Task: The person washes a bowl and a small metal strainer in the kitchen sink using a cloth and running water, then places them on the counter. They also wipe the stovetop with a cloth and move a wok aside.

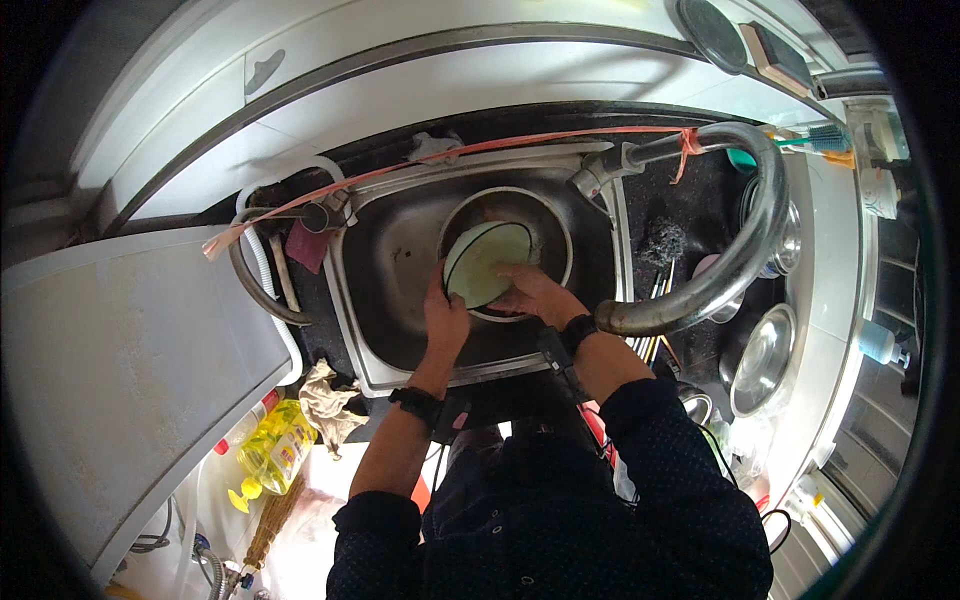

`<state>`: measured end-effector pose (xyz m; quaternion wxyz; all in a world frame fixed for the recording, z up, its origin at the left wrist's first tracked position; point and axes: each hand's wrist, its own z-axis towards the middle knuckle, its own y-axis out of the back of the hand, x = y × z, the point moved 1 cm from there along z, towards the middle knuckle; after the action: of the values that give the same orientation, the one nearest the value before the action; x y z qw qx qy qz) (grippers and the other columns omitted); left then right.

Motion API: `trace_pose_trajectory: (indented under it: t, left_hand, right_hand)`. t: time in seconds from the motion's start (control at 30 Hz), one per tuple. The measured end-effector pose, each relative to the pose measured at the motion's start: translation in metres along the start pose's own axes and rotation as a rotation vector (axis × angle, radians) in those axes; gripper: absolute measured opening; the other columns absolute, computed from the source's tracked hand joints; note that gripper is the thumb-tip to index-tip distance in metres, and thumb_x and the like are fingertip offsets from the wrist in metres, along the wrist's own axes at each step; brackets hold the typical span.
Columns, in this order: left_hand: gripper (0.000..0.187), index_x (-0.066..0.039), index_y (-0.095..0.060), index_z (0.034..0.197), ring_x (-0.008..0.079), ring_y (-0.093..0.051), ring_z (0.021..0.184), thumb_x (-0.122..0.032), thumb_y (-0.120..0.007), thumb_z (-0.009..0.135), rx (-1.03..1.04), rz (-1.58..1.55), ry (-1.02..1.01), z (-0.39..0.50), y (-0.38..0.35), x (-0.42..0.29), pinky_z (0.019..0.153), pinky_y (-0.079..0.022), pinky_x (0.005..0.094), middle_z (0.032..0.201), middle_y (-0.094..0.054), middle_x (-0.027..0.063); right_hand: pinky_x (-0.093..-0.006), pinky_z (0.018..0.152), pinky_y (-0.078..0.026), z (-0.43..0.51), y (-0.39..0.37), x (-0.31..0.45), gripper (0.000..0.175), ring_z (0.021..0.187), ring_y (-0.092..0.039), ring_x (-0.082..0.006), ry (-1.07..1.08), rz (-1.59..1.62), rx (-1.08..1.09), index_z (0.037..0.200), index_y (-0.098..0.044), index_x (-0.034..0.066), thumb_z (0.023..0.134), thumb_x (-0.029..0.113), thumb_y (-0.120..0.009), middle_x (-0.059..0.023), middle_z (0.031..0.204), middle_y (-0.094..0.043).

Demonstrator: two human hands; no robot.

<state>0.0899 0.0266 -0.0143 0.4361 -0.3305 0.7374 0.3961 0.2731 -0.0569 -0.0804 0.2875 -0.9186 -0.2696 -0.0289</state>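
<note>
Over the sink, my left hand [445,309] grips the left edge of a pale green dish with a dark rim [484,259]. My right hand [541,294] is at the dish's lower right edge, with a fingertip on the inner face and other fingers lower at the rim. The dish is tilted above a round metal basin [553,217], partly covering it. That basin stands in the right part of a stainless steel sink [394,251]. Shadow and the dish hide the basin's contents.
A large curved metal faucet [772,202] arches at the right, its end close to my right forearm. A red plastic strip [510,141] stretches behind the sink. Metal bowls [763,360] stand at the right. At the lower left are a crumpled cloth [330,405] and a yellow pump bottle [277,448].
</note>
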Motion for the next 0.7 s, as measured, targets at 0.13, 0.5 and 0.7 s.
trace_pose_trajectory:
  t: [0.13, 0.5, 0.7]
  left_hand:
    - [0.064, 0.0, -0.048, 0.15, 0.0414, -0.064, 0.127, 0.014, -0.045, 0.088, -0.07, 0.01, 0.015, -0.002, 0.011, -0.002, 0.107, -0.049, 0.0432, 0.136, -0.064, 0.0279]
    - [0.069, -0.001, -0.041, 0.151, 0.0325, -0.067, 0.116, 0.011, -0.044, 0.083, -0.316, -0.528, 0.381, -0.042, 0.068, -0.01, 0.083, -0.064, 0.0394, 0.136, -0.057, 0.0211]
    - [0.062, -0.002, -0.047, 0.144, 0.0309, -0.069, 0.112, 0.008, -0.044, 0.083, -0.31, -0.701, 0.518, -0.091, 0.104, -0.007, 0.077, -0.065, 0.0385, 0.133, -0.059, 0.0179]
  right_hand:
    - [-0.0378, 0.087, -0.061, 0.007, 0.001, 0.02, 0.043, 0.106, -0.072, -0.0225, 0.107, -0.708, -0.015, 0.136, -0.06, -0.0005, 0.1, 0.02, -0.073, -0.0096, 0.116, -0.073]
    - [-0.0462, 0.101, -0.054, 0.035, -0.026, 0.016, 0.081, 0.129, -0.061, -0.0361, 0.928, -1.621, -0.5, 0.149, -0.054, 0.0058, 0.084, 0.042, -0.087, -0.0235, 0.139, -0.061]
    - [-0.0544, 0.097, -0.057, 0.065, -0.031, -0.025, 0.077, 0.125, -0.062, -0.0403, 0.674, -2.147, -0.472, 0.152, -0.051, 0.0118, 0.085, 0.032, -0.082, -0.024, 0.143, -0.057]
